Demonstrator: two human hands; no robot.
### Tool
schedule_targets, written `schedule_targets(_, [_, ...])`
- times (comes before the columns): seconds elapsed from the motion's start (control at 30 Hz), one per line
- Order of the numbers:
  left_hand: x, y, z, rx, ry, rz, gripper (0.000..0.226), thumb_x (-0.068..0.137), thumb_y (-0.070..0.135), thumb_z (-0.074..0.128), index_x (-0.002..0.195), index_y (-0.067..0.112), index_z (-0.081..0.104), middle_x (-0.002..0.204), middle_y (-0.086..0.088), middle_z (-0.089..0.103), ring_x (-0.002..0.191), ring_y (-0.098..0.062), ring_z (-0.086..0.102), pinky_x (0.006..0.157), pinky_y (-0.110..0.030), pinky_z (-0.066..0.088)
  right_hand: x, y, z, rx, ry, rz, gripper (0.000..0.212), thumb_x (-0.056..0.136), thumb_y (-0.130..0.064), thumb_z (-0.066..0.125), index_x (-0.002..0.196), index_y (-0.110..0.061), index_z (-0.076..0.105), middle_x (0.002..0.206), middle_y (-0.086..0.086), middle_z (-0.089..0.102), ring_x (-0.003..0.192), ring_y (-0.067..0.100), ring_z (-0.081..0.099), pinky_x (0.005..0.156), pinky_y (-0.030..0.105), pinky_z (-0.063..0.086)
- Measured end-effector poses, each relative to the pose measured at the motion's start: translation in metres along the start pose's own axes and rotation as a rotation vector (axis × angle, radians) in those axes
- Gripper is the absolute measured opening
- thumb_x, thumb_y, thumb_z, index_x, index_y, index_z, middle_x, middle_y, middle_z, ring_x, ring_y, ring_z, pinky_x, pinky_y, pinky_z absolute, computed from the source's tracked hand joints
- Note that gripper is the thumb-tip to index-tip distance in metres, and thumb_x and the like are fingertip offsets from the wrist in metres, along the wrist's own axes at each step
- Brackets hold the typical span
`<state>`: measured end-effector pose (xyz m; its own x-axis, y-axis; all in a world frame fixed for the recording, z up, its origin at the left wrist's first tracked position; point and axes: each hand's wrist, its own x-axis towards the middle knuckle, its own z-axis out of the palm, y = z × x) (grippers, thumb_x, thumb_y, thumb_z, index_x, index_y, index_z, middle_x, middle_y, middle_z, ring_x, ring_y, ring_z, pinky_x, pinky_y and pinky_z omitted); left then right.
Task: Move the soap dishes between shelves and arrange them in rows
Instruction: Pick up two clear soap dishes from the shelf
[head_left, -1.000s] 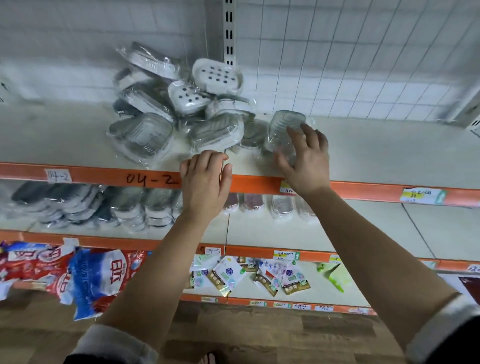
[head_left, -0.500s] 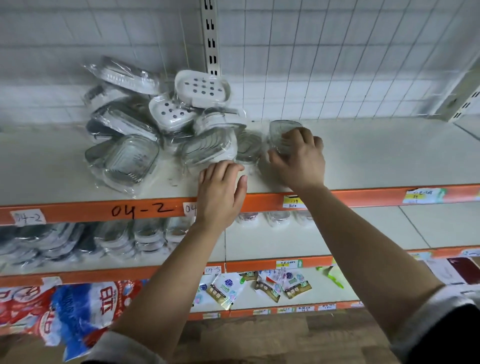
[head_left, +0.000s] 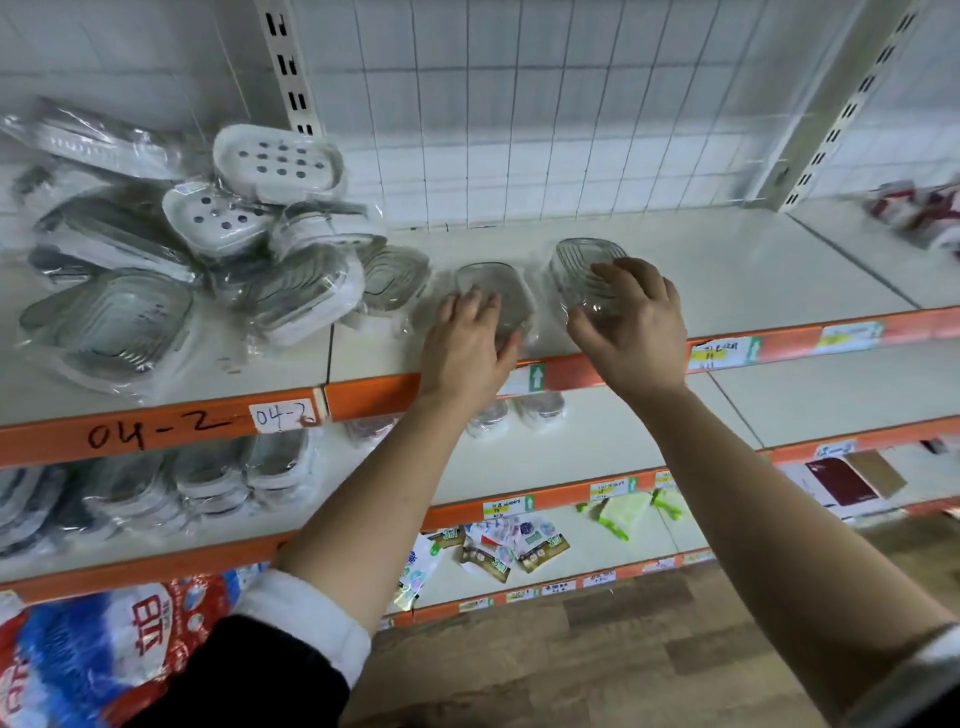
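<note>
Okay, we see a top shelf (head_left: 727, 275), white with an orange front edge, and two more shelves under it. On the top shelf's left part sits a loose pile (head_left: 208, 249) of bagged soap dishes, some white with holes, some clear and ribbed, lying every which way. The mid shelf (head_left: 649, 421) carries stacked dishes (head_left: 197, 483) on its left, partly hidden behind the orange edge. The low shelf (head_left: 587, 566) has small packets (head_left: 511, 548) scattered about, with a red and blue bag (head_left: 88, 644) hanging at far left.

Right of the pile, near the top shelf's front edge, two clear dishes sit side by side, just apart. Our left hand (head_left: 467, 348) lies over the near end of the left dish (head_left: 493, 286), fingers spread loosely on it, thumb at its right side. Our right hand (head_left: 634, 322) cups the right dish (head_left: 582, 265), fingers curled over its near end, thumb on its left. Whether that dish rests flat or is tipped, we cannot tell; it blurs.
</note>
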<state>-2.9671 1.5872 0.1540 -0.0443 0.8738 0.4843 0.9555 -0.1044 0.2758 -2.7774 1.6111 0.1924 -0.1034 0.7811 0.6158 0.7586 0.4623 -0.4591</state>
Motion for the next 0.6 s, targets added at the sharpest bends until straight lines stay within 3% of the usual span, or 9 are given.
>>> schedule_targets(0.1, [0.01, 0.014, 0.001, 0.0, -0.009, -0.108, 0.072, 0.082, 0.065, 0.049, 0.109, 0.0, 0.062, 0.114, -0.022, 0.062, 0.101, -0.043, 0.059, 0.079, -0.047, 0.053, -0.008, 0.017, -0.009, -0.017, -0.022, -0.016, 0.055, 0.079, -0.048, 0.055, 0.118, -0.011, 0.067, 0.125, 0.01, 0.061, 0.111, 0.038, 0.055, 0.088, 0.033, 0.04])
schedule_targets(0.23, [0.017, 0.027, -0.001, 0.002, -0.032, -0.201, 0.063, 0.078, 0.046, 0.077, 0.111, -0.002, 0.055, 0.115, -0.023, 0.057, 0.099, -0.041, 0.058, 0.077, -0.045, 0.048, -0.018, 0.031, -0.018, -0.003, -0.04, -0.039, 0.056, 0.081, -0.05, 0.056, 0.118, -0.01, 0.067, 0.124, 0.012, 0.061, 0.111, 0.039, 0.055, 0.088, 0.033, 0.039])
schedule_targets(0.3, [0.016, 0.029, 0.001, -0.019, 0.032, -0.18, 0.054, 0.078, 0.038, 0.078, 0.106, -0.003, 0.057, 0.108, -0.024, 0.059, 0.092, -0.043, 0.059, 0.072, -0.045, 0.049, -0.019, 0.037, -0.022, 0.008, -0.041, -0.059, 0.055, 0.081, -0.05, 0.057, 0.117, -0.009, 0.067, 0.124, 0.012, 0.061, 0.111, 0.039, 0.055, 0.089, 0.033, 0.038])
schedule_targets(0.4, [0.011, 0.033, -0.004, -0.028, 0.188, -0.132, 0.049, 0.079, 0.043, 0.065, 0.098, -0.002, 0.059, 0.098, -0.022, 0.062, 0.083, -0.041, 0.061, 0.068, -0.042, 0.05, -0.021, 0.042, -0.027, 0.03, -0.036, -0.1, 0.054, 0.082, -0.048, 0.059, 0.117, -0.008, 0.067, 0.123, 0.013, 0.062, 0.111, 0.039, 0.056, 0.092, 0.032, 0.037])
schedule_targets(0.6, [-0.019, 0.041, -0.027, -0.022, 0.375, -0.13, 0.046, 0.081, 0.04, 0.069, 0.101, -0.001, 0.06, 0.104, -0.019, 0.063, 0.092, -0.039, 0.061, 0.082, -0.042, 0.049, -0.029, 0.033, -0.032, 0.12, -0.063, -0.143, 0.055, 0.083, -0.049, 0.058, 0.119, -0.009, 0.066, 0.126, 0.012, 0.06, 0.115, 0.037, 0.055, 0.094, 0.03, 0.036])
